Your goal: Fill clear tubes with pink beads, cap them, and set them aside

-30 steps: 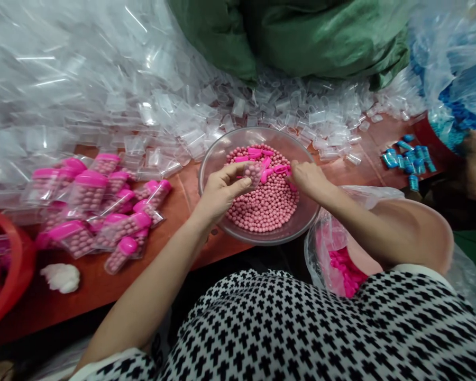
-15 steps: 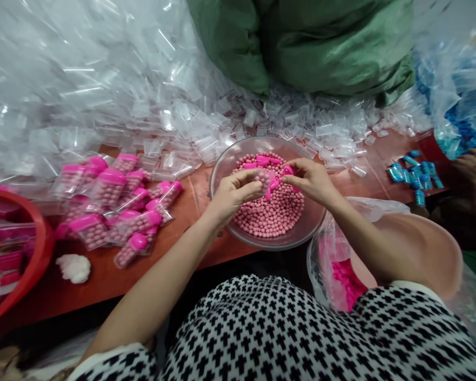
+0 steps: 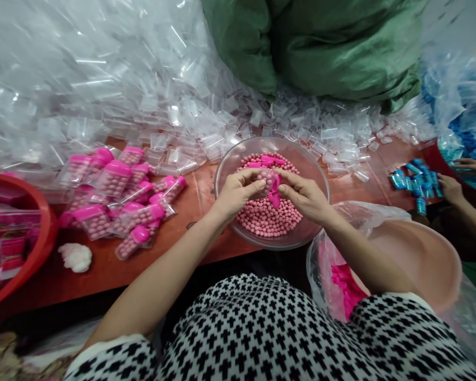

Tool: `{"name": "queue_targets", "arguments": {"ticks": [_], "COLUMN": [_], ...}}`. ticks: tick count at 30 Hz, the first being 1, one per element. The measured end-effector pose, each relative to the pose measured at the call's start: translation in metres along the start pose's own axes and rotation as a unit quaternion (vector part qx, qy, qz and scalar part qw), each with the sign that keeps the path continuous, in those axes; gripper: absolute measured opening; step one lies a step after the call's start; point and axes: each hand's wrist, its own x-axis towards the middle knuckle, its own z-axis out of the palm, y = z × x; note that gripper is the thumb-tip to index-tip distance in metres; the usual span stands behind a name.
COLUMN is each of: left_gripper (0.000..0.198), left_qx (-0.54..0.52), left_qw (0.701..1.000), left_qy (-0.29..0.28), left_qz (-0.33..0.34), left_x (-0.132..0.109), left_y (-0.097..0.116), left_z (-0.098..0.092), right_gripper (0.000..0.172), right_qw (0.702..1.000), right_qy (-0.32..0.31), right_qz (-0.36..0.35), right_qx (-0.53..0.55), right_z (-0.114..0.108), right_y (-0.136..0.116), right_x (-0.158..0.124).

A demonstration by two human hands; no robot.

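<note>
Small clear bottle of pink beads is pinched above the bowl by curled fingers of left hand and right hand; long axis tilted, pink cap end pointing down. Clear round bowl is filled with round pink beads. Bagged pink-capped bottles lie left of bowl.

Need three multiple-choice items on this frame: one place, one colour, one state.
1. Where is the white cotton wad?
A) In the clear bowl
B) On the red-orange table, left of the bowl
C) Inside the green sack

2. What colour are the small packs at the table's far right?
A) Blue
B) Pink
C) Green

3. What are the left hand and right hand doing?
A) Resting flat on the table
B) Lying apart at the bowl's sides
C) Pinching one small pink item together above the bowl

1: B, the wad sits directly on the tabletop.
2: A, they show blue throughout.
3: C, both hands meet on it over the bowl.
</note>
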Motion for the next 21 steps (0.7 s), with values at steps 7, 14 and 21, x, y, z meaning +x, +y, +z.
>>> {"name": "queue_targets", "arguments": {"ticks": [7,14,21], "left_gripper": [0.043,0.037,0.027], "left_qx": [0.125,0.255,0.314], "left_qw": [0.989,0.956,0.926], "left_qy": [-0.020,-0.026,-0.003], "left_qz": [0.074,0.142,0.209], "left_x": [-0.005,-0.007,-0.014], "left_y": [-0.003,-0.006,-0.006], "left_z": [-0.002,-0.007,-0.005], "right_gripper": [0.041,0.025,0.012], "right_qw": [0.991,0.943,0.904], "right_qy": [0.102,0.033,0.025], "right_qz": [-0.049,-0.250,-0.327], "right_qx": [0.075,-0.216,-0.274], "right_z": [-0.014,-0.023,-0.016], "right_y": [-0.004,-0.020,-0.014], "right_x": [0.010,0.010,0.005]}}
